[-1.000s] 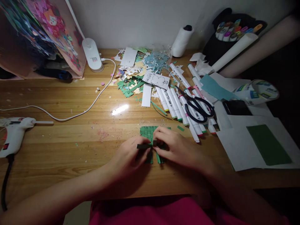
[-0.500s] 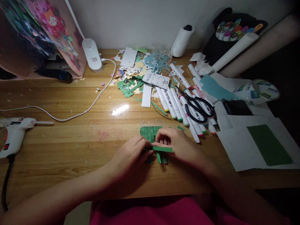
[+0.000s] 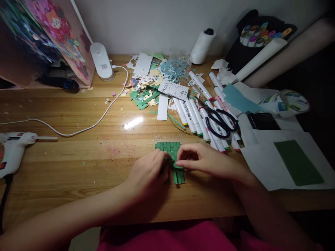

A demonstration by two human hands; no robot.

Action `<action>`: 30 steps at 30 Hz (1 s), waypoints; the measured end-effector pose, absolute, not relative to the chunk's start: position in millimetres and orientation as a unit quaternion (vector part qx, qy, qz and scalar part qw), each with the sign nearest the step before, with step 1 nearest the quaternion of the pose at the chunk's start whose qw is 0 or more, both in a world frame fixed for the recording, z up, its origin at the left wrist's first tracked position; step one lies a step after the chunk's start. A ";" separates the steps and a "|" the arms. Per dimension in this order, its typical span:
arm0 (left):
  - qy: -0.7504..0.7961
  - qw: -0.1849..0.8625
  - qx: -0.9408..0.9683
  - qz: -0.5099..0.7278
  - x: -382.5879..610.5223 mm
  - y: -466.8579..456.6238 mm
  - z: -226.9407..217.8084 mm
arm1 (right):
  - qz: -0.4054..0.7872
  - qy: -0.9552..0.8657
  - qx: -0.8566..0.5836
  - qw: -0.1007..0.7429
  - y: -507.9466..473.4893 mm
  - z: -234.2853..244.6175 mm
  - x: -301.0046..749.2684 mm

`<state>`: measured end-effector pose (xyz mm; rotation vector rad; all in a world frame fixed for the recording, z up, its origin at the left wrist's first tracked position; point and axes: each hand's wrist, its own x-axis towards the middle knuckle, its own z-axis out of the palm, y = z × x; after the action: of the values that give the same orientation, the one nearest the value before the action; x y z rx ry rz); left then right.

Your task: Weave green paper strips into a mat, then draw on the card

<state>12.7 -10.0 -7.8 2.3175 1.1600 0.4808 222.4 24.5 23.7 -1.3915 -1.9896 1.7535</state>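
Note:
A small mat of woven green paper strips (image 3: 171, 148) lies on the table in front of me, with loose strip ends (image 3: 179, 176) pointing toward me. My left hand (image 3: 150, 169) is closed at the mat's lower left, its fingers pinching green paper strips and hiding that corner. From the right, my right hand (image 3: 202, 159) reaches in with thumb and index finger closed on the crosswise green strip at the mat's lower edge. Part of that strip is covered by the fingers.
Black-handled scissors (image 3: 221, 122) lie on several white markers (image 3: 195, 116). Behind them is a heap of paper scraps (image 3: 146, 83). A glue gun (image 3: 15, 150) is at left. On the right, a green paper piece (image 3: 298, 162) rests on white sheets, near a tape roll (image 3: 285, 103).
The crosswise strip, which stuck out over my right hand, now lies down among the lengthwise strips. My right fingers have moved onto it, and the view has shifted slightly.

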 end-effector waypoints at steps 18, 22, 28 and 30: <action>0.382 0.225 0.880 0.171 8.9 -9.4 -1.4 | 0.428 -0.756 -0.493 0.050 19.0 31.7 215.7; 0.389 0.233 0.873 0.178 11.2 -10.3 -0.8 | 0.424 -0.756 -0.497 0.042 17.9 32.0 215.4; 0.396 0.187 0.883 0.168 14.4 -16.4 -6.8 | 0.421 -0.750 -0.509 0.045 15.4 34.9 215.5; 0.383 0.168 0.892 0.169 15.7 -19.9 -7.4 | 0.441 -0.741 -0.504 0.056 15.4 37.1 215.6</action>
<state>15.7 -19.9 -7.4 2.5392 1.0901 0.4816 215.6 15.4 37.1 -1.5300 -2.2468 1.3366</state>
